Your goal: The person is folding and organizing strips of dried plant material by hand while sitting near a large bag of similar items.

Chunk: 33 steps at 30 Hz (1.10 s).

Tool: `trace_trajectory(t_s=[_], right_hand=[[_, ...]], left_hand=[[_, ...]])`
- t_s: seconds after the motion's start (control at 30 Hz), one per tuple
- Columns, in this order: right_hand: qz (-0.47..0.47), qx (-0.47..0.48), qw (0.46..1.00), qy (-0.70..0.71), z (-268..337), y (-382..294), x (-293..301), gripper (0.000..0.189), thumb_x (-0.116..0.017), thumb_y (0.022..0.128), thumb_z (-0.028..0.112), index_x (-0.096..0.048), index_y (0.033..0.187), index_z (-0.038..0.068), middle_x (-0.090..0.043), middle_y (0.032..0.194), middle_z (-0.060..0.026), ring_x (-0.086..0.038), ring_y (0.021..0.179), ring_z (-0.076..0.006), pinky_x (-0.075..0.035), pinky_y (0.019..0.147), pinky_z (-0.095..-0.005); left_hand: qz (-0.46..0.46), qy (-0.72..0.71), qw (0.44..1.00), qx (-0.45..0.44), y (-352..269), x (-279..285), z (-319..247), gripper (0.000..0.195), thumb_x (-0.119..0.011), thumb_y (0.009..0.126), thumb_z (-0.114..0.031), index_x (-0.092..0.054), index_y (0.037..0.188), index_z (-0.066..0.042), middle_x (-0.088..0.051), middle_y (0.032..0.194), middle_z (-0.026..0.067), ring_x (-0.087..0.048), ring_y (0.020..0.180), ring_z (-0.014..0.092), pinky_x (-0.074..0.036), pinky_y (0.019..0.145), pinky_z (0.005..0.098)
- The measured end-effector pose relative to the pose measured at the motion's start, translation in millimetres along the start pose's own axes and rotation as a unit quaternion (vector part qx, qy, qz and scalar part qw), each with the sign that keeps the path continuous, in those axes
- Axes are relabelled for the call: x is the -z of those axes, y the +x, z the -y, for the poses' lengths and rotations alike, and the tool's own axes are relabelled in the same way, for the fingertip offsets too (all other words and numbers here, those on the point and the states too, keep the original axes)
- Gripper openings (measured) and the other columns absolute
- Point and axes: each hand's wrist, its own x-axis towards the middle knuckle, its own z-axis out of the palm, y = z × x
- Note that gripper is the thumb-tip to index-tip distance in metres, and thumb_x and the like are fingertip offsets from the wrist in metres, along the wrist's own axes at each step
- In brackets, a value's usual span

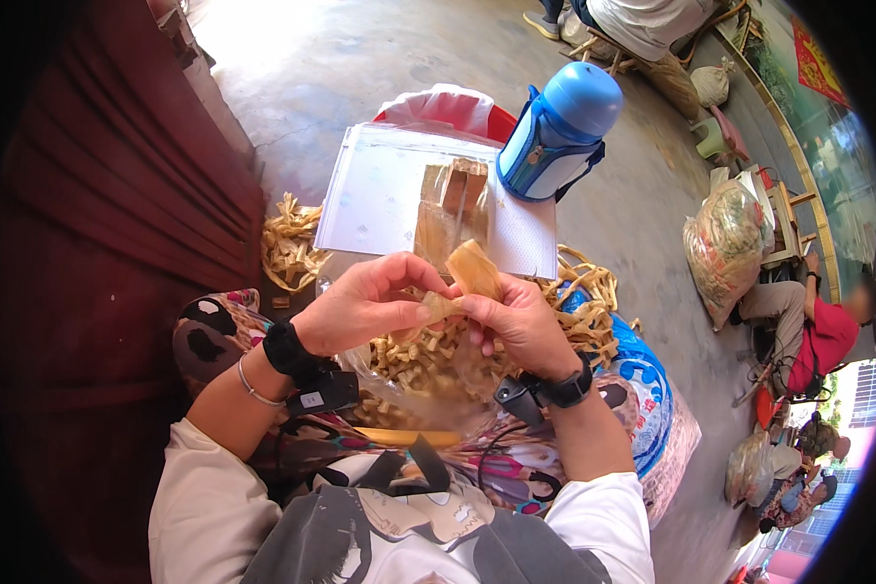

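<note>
Both hands are at the centre, over my lap. My left hand (379, 299) pinches one end of a folded or knotted yellowish strip (474, 269) between thumb and fingers. My right hand (518, 317) grips the same strip close by, and its broad, translucent free end sticks up past the right thumb. The strip's exact material cannot be told. Below the hands, a clear plastic bag (358, 358) holds many short, knotted-looking yellowish pieces (423, 372). Just beyond my fingers, wooden blocks (445, 212) lie under clear plastic on a white board (372, 190).
A blue bottle (555, 131) in a carrier stands on the board's right side. Behind is a red tub (504, 124) with a white liner. Loose strips are heaped left (292, 241) and right (591, 292). A dark red drape (117, 182) borders the left. Filled sacks (730, 241) and people sit rightward.
</note>
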Motion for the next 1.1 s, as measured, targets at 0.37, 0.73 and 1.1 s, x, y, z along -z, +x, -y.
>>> trace_trajectory(t_s=[0.37, 0.73, 1.1], right_hand=[[-0.047, 0.042, 0.998, 0.009, -9.5, 2.9, -9.4, 0.021, -0.063, 0.091, 0.016, -0.056, 0.106, 0.004, -0.058, 0.077, 0.0009, -0.053, 0.06, -0.004, -0.046, 0.051, -0.018], [-0.024, -0.036, 0.998, 0.052, -8.1, -2.7, -16.8, 0.017, -0.065, 0.086, 0.012, -0.054, 0.099, 0.009, -0.056, 0.068, 0.002, -0.05, 0.05, -0.0039, -0.039, 0.042, -0.0162], [0.002, -0.053, 0.998, -0.043, -0.4, -5.2, -3.6, 0.019, -0.059, 0.091, 0.016, -0.05, 0.105, 0.006, -0.06, 0.078, -0.0022, -0.056, 0.059, -0.0057, -0.048, 0.051, -0.0187]], left_hand=[[-0.046, 0.417, 0.902, -0.099, -2.2, -13.1, -2.4, 0.04, -0.066, 0.083, -0.014, -0.05, 0.119, -0.005, -0.059, 0.096, 0.0114, -0.062, 0.081, 0.02, -0.05, 0.068, 0.0304], [-0.011, 0.613, 0.769, -0.18, -3.3, -15.2, 1.2, 0.023, -0.064, 0.084, -0.021, -0.052, 0.099, -0.008, -0.058, 0.084, 0.0087, -0.062, 0.077, 0.028, -0.049, 0.062, 0.0395], [0.024, 0.631, 0.769, -0.101, -6.8, -2.7, 8.5, 0.035, -0.068, 0.08, -0.023, -0.055, 0.108, -0.005, -0.062, 0.092, 0.0104, -0.062, 0.081, 0.029, -0.05, 0.067, 0.0357]])
